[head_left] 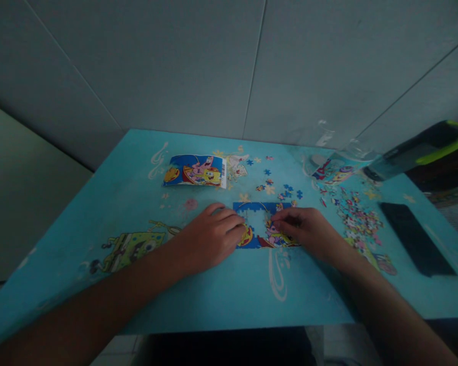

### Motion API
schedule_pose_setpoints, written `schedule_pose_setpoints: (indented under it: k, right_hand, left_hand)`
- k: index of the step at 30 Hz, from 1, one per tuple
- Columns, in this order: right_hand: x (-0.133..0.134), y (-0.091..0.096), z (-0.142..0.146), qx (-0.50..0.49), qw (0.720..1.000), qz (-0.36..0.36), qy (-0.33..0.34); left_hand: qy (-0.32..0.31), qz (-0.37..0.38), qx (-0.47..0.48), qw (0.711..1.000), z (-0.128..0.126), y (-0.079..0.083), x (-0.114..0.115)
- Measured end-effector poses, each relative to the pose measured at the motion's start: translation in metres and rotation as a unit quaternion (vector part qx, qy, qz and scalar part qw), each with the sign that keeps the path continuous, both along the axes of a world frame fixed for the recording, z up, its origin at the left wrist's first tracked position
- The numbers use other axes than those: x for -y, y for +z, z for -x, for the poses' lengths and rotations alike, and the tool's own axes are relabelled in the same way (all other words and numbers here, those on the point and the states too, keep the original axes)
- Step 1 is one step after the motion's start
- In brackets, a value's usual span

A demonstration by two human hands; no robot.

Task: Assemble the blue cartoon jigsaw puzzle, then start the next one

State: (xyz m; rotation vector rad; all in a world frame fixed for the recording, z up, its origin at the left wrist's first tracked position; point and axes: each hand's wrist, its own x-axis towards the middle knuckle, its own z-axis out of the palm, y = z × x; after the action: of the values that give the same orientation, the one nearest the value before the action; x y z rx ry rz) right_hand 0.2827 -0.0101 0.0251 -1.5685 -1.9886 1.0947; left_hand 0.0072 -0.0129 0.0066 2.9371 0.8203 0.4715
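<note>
A partly joined jigsaw puzzle lies on the light blue table, its blue border framing a gap in the middle. My left hand rests palm down over the puzzle's left edge, fingers laid out and slightly curved. At the right side of the gap, my right hand pinches a small jigsaw piece between thumb and fingertips. Part of the puzzle's right side is hidden under that hand. Behind the puzzle lie several loose blue pieces. A cartoon picture card showing a similar design sits at the back left.
A heap of mixed jigsaw pieces spreads at the right, beside a dark phone-like slab. Behind the heap are a clear container with a cartoon label and a tilted dark bottle with a lime-green strap. A grey wall borders the table.
</note>
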Motion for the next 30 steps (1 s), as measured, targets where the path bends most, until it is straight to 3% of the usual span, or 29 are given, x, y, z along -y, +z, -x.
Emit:
schedule_pose_setpoints:
  k: [22,30]
  right_hand:
    - [0.0011,-0.0087,-0.0024,0.024,0.998,-0.050,0.011]
    - [-0.0008,0.0010,-0.0024,-0.032,0.998,-0.037,-0.045]
  left_hand:
    - [0.002,-0.004,-0.006,1.000,0.0002,-0.0009,0.0005]
    - [0.003,-0.011,-0.004,1.000,-0.0001,-0.0003,0.0000]
